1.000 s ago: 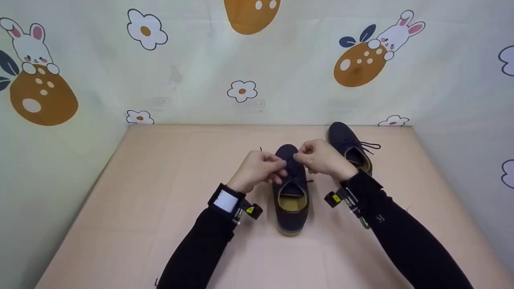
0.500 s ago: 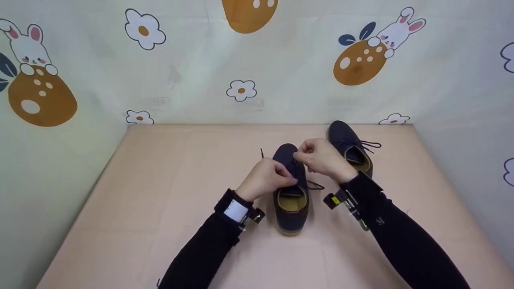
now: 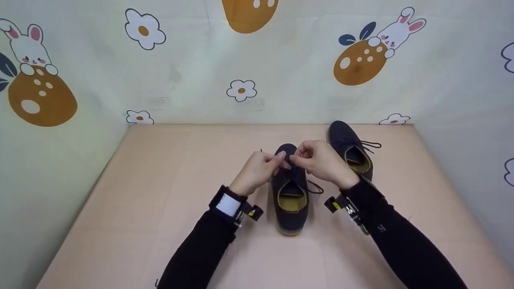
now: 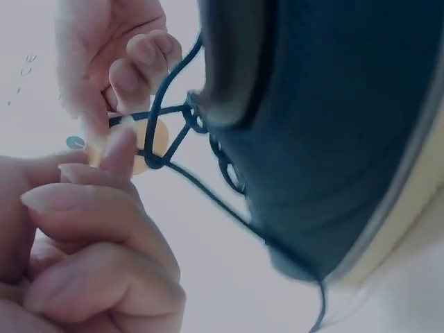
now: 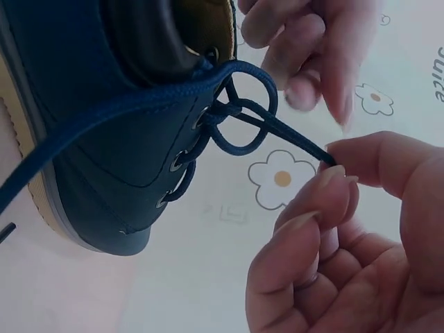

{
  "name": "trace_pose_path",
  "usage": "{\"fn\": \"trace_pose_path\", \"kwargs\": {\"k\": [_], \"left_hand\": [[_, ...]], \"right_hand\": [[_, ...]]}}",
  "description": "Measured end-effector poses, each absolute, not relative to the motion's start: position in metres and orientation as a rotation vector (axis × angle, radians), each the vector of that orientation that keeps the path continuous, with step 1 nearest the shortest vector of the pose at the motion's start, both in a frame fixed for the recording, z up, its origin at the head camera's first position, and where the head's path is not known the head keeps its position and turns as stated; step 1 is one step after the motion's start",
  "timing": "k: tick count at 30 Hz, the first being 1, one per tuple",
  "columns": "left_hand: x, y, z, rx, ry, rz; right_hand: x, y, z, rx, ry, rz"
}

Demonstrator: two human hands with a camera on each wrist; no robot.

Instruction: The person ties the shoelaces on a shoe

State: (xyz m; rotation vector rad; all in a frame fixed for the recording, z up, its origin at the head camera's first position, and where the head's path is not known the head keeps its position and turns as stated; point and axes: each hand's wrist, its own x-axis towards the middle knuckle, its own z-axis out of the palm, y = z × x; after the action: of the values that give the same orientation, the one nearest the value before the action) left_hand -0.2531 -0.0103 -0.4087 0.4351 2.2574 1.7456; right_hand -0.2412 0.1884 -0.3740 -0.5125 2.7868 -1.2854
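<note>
Navy shoe point(image 3: 290, 188) stands mid-desk, toe pointing toward the back wall, heel toward the person. Both hands meet over its lacing. Left hand point(image 3: 260, 169), fingers curled, pinches the lace point(image 4: 163, 135) at the crossing. Right hand point(image 3: 321, 160) pinches a lace end between thumb and fingertips point(image 5: 333, 177), pulled taut off a loose loop at the top eyelets. Second shoe point(image 3: 350, 149) lies just right of the right hand, near the desk's back edge. Desk point(image 3: 160, 200) is bare and wide on the left; walls close three sides.
</note>
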Motion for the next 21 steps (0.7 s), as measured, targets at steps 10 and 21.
{"fn": "trace_pose_path", "kwargs": {"k": [10, 21], "left_hand": [[-0.256, -0.012, -0.409, 0.326, 2.051, 1.838], [-0.25, -0.011, -0.404, 0.511, 2.382, 1.608]], "right_hand": [[-0.229, 0.193, -0.381, -0.782, 2.798, -1.206], [-0.212, 0.189, -0.405, -0.746, 3.034, -0.948]]}}
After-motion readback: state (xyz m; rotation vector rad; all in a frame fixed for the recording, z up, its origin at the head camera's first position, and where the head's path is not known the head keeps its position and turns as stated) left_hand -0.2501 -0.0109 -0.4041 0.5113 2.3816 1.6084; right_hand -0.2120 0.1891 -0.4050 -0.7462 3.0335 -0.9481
